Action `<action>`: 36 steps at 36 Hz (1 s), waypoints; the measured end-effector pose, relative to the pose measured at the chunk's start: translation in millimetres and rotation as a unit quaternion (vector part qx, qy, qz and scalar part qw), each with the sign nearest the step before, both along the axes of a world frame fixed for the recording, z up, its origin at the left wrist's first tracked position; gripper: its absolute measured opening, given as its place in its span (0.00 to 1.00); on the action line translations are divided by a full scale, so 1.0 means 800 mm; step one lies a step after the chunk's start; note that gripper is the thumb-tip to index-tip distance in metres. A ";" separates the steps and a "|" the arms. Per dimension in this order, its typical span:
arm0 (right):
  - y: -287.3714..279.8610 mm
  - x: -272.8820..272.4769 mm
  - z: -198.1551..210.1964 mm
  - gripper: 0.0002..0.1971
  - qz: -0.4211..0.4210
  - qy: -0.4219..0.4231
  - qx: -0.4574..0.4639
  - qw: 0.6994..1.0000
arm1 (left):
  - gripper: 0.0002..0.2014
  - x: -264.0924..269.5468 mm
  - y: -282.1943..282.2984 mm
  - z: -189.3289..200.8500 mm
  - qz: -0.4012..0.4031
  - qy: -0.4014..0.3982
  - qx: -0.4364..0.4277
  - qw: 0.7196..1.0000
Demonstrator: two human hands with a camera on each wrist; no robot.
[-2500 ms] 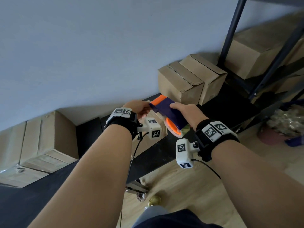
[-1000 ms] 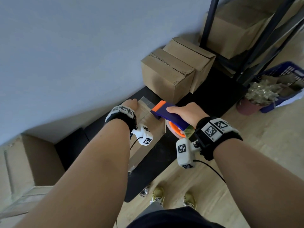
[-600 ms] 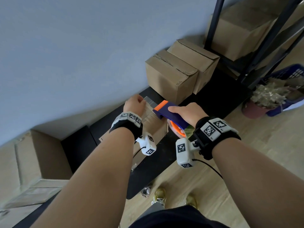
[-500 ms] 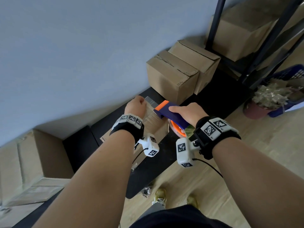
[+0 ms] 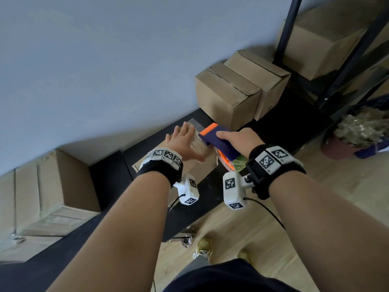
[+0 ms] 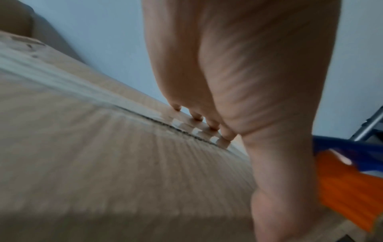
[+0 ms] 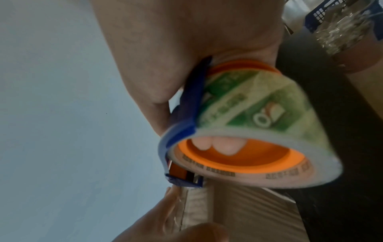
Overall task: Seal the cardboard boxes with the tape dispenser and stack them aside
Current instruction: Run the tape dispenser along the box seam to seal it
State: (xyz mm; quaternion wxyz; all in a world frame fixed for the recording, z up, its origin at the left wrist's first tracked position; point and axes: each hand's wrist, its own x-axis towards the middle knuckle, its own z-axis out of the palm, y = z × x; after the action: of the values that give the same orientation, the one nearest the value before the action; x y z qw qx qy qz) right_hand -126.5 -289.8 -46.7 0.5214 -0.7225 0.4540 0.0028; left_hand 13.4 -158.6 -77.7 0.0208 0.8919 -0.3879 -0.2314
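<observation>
A small cardboard box (image 5: 205, 165) lies on a black table (image 5: 189, 209), with clear tape (image 6: 68, 88) along its top seam. My left hand (image 5: 184, 140) lies flat on the box top with straight fingers (image 6: 196, 117) pressing the tape near the far edge. My right hand (image 5: 240, 139) grips a blue and orange tape dispenser (image 5: 219, 142) at the box's far right corner. In the right wrist view its fingertips show inside the orange core of the tape roll (image 7: 259, 122), above the box (image 7: 248, 216) and the left hand (image 7: 172, 221).
Two brown boxes (image 5: 227, 98) (image 5: 265, 81) stand against the wall just behind the dispenser. A black rack post (image 5: 288, 28) and a bigger box (image 5: 315, 45) are at the back right. More boxes (image 5: 52, 197) sit at the left. A pot and blue basket (image 5: 357, 135) stand on the wooden floor.
My left hand has gone from curled over the box's far edge to flat on the taped top. The dispenser has stayed in my right hand at the far right corner.
</observation>
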 end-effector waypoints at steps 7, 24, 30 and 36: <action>0.001 -0.013 0.006 0.26 0.024 0.000 -0.022 0.999 | 0.58 -0.005 -0.001 -0.002 -0.006 -0.036 -0.007 0.999; -0.011 -0.102 -0.009 0.19 0.019 0.033 0.051 0.998 | 0.59 0.002 -0.004 -0.017 0.007 -0.047 -0.008 0.999; -0.010 -0.094 -0.018 0.19 0.026 0.047 0.055 0.997 | 0.60 0.003 -0.004 -0.018 0.011 -0.047 0.003 0.999; -0.008 -0.084 -0.027 0.20 0.017 0.056 0.067 0.996 | 0.58 0.010 -0.007 -0.019 0.013 -0.020 0.014 1.000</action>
State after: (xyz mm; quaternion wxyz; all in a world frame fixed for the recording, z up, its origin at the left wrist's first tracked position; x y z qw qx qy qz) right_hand -193.7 -295.9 -68.6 0.5426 -0.6920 0.4689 0.0825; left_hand 21.1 -164.0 -93.0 0.0039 0.9016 -0.3732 -0.2185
